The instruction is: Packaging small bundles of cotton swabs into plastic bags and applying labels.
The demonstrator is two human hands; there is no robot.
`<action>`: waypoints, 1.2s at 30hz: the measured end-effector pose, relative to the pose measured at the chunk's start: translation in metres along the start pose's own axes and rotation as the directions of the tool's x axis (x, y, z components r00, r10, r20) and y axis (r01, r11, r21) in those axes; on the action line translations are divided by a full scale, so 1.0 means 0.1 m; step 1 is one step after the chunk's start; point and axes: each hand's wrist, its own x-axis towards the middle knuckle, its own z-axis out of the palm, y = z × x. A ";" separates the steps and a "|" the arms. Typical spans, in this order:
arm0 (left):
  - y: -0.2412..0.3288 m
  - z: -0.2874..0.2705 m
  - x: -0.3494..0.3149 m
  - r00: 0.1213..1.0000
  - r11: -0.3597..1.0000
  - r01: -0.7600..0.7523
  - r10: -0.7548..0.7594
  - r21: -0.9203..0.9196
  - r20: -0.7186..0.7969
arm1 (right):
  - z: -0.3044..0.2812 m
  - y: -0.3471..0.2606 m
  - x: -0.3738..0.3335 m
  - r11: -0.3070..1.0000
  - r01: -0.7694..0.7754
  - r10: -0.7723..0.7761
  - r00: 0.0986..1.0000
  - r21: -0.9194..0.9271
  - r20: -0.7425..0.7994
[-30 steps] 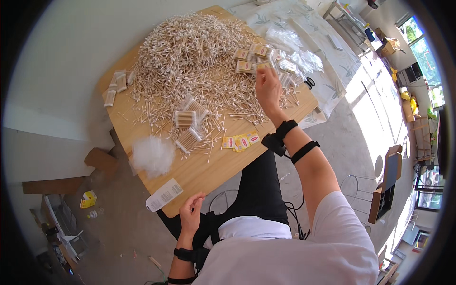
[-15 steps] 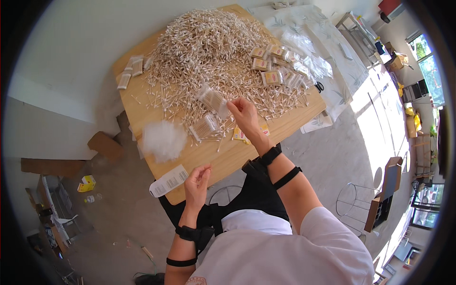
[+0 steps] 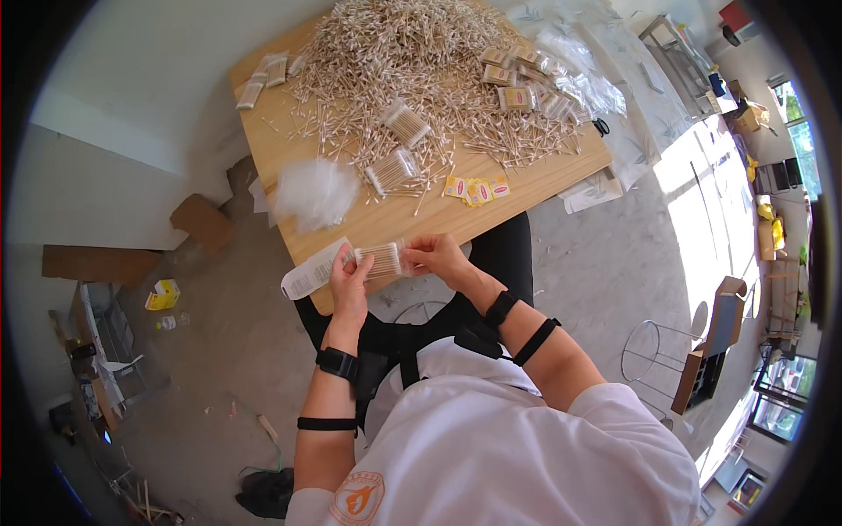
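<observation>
A clear bag of cotton swabs (image 3: 381, 260) is held between my two hands above the table's near left edge. My left hand (image 3: 349, 282) is closed round its left end, thumb across the swabs. At the other end, my right hand (image 3: 436, 258) pinches the plastic. Beneath my left hand lies a white printed strip (image 3: 309, 273). Two more bagged bundles of swabs, one (image 3: 392, 171) nearer and one (image 3: 406, 123) farther, rest by the loose swabs. Several yellow cards (image 3: 476, 189) lie near the front edge.
A large heap of loose cotton swabs (image 3: 403, 53) covers the back of the wooden table (image 3: 548, 180). Empty clear bags (image 3: 316, 195) lie at left. Filled packs (image 3: 517, 98) are stacked at right, near black scissors (image 3: 601, 126). More bundles (image 3: 253, 89) sit at the far left.
My right hand has come back from the edge of the heap with a bag of swabs. My left hand, empty before, now grips that bag too. The view has shifted.
</observation>
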 end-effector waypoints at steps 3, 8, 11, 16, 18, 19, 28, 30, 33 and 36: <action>0.02 -0.03 -0.02 0.878 0.749 -0.361 0.474 0.555 -0.069 | 0.15 0.01 -0.01 0.992 0.029 -0.042 0.993 -0.120 -0.107; 0.18 0.20 -0.27 0.864 0.427 -0.446 0.434 0.786 0.255 | 0.26 -0.01 0.09 0.975 0.006 -0.042 0.987 -0.222 -0.157; 0.16 0.27 -0.33 0.778 0.303 -0.487 0.576 0.819 0.249 | 0.37 0.00 0.10 0.978 0.097 -0.116 0.988 -0.185 -0.097; 0.39 0.33 -0.40 0.885 0.449 -0.405 0.411 0.797 0.218 | 0.38 -0.13 0.03 0.939 0.271 -0.278 0.960 -0.210 -0.007; 0.42 0.32 -0.41 0.912 0.526 -0.385 0.345 0.759 0.223 | 0.47 -0.32 -0.15 0.685 0.508 -0.569 0.821 -0.523 0.052; 0.45 0.33 -0.48 0.975 0.893 -0.216 0.175 0.396 0.138 | 0.51 -0.42 -0.22 0.687 0.510 -0.571 0.819 -0.518 0.050; 0.53 0.36 -0.62 0.935 0.975 -0.188 0.214 -0.114 0.283 | 0.57 -0.56 -0.52 -0.269 0.656 -0.779 0.283 -0.706 0.560; 0.55 0.38 -0.63 0.938 0.974 -0.176 0.210 -0.141 0.277 | 0.56 -0.51 -0.57 -0.164 0.648 -0.800 0.353 -0.743 0.485; 0.57 0.40 -0.63 0.937 0.974 -0.175 0.210 -0.146 0.279 | 0.57 -0.45 -0.60 0.287 0.601 -0.842 0.529 -0.746 0.102; 0.56 0.42 -0.62 0.953 0.977 -0.144 0.180 -0.159 0.244 | 0.56 -0.40 -0.57 0.912 0.290 -0.327 0.941 -0.292 -0.087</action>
